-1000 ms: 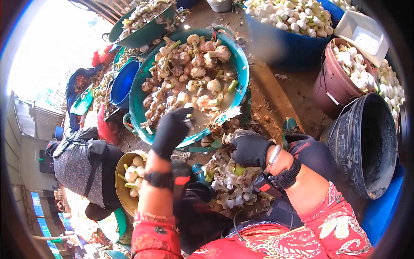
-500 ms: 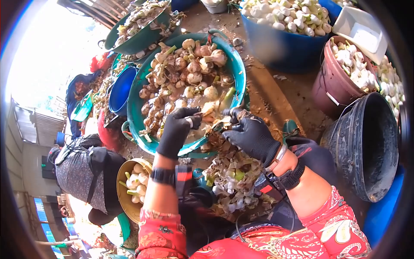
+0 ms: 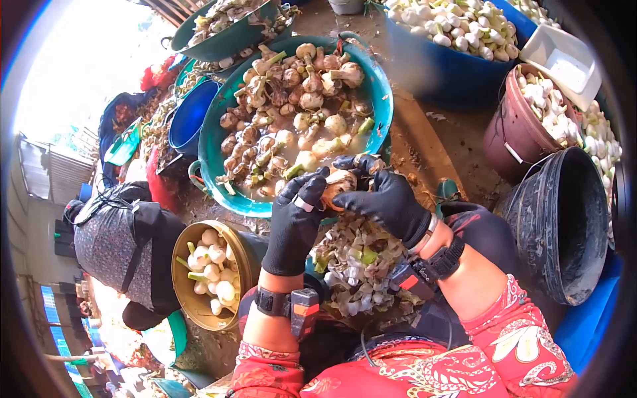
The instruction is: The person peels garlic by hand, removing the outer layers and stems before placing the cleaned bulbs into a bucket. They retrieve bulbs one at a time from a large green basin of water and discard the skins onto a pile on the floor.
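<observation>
left hand (image 3: 295, 229) and right hand (image 3: 396, 207) pinch one garlic bulb (image 3: 338, 188) between their fingers by the teal tub's (image 3: 384, 99) near rim, probably two-handed for control, with the peel pile (image 3: 355, 275) beside the tub likely catching scraps.

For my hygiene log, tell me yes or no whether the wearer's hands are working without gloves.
No, the left hand and right hand are both gloved in black around the garlic bulb.
</observation>
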`<control>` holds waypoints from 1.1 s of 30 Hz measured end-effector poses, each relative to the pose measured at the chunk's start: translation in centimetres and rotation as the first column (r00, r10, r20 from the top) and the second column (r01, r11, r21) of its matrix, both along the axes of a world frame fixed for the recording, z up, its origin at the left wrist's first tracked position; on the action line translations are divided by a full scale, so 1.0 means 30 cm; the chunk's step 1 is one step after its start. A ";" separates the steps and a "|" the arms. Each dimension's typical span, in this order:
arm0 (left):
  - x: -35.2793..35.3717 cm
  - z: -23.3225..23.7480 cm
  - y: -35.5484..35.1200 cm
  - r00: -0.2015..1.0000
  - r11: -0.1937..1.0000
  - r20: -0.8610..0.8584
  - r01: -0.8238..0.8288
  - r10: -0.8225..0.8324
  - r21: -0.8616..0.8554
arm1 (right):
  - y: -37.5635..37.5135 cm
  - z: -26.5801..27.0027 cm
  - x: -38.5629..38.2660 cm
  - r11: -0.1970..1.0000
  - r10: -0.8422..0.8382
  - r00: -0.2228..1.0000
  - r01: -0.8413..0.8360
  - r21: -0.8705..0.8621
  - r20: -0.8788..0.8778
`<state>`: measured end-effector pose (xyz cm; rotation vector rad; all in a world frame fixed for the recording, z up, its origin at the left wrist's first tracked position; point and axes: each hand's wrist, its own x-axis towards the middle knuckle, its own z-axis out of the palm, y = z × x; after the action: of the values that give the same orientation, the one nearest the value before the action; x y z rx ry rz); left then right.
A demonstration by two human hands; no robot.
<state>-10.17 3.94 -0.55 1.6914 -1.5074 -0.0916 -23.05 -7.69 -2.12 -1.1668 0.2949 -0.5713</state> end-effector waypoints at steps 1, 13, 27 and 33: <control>0.000 -0.016 -0.008 0.971 0.999 -0.238 -0.035 0.030 -0.018 | 0.006 -0.003 0.005 0.990 -0.032 0.999 0.033 -0.138 0.014; -0.052 0.086 -0.015 0.109 0.999 -0.993 -0.005 0.051 0.051 | -0.010 0.030 -0.034 0.992 0.049 0.994 -0.060 0.114 0.097; -0.028 0.025 -0.002 0.482 0.995 -0.871 -0.017 0.095 0.099 | -0.011 0.039 -0.039 0.941 0.150 0.986 -0.165 0.295 0.076; 0.002 0.011 0.007 0.909 0.978 -0.378 -0.122 0.178 0.166 | -0.043 0.015 -0.045 0.670 0.382 0.899 -0.428 0.607 0.212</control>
<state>-10.11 4.14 -0.22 1.7671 -1.0888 -0.4371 -24.39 -8.99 -1.66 -0.5023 0.1393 -0.0793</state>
